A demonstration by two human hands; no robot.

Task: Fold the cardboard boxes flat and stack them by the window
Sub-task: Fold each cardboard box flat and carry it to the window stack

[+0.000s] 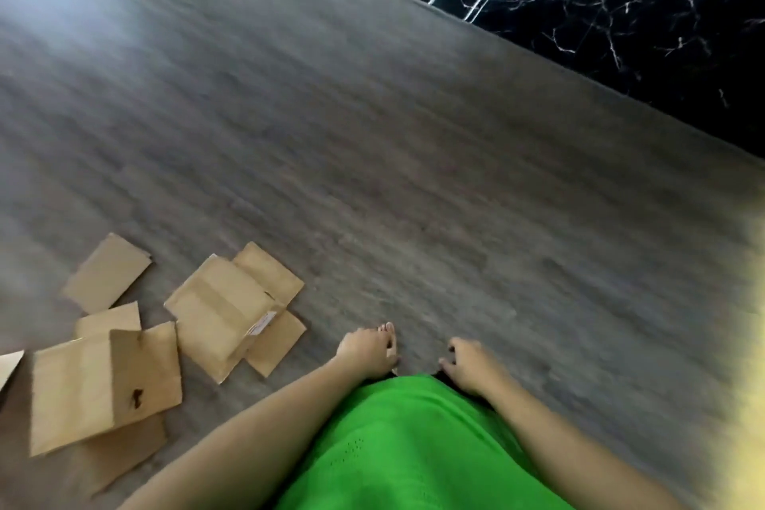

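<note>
- The cardboard boxes point(124, 344) lie scattered on the floor point(372, 137) to my left, some partly flattened, within reach for folding.
- One box point(225, 311) carries a small label point(261, 323), too blurred to read.
- My left hand point(368, 352) and right hand point(472, 364) hang loosely curled, holding nothing, apart from the boxes.

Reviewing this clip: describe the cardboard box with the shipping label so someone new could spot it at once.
On the grey wood-look floor, a scatter of cardboard lies to the person's left. The labelled box is the piece nearest the left hand. Unlike its neighbours, it carries a strip of tape across its top and a small white label at one edge.
</note>
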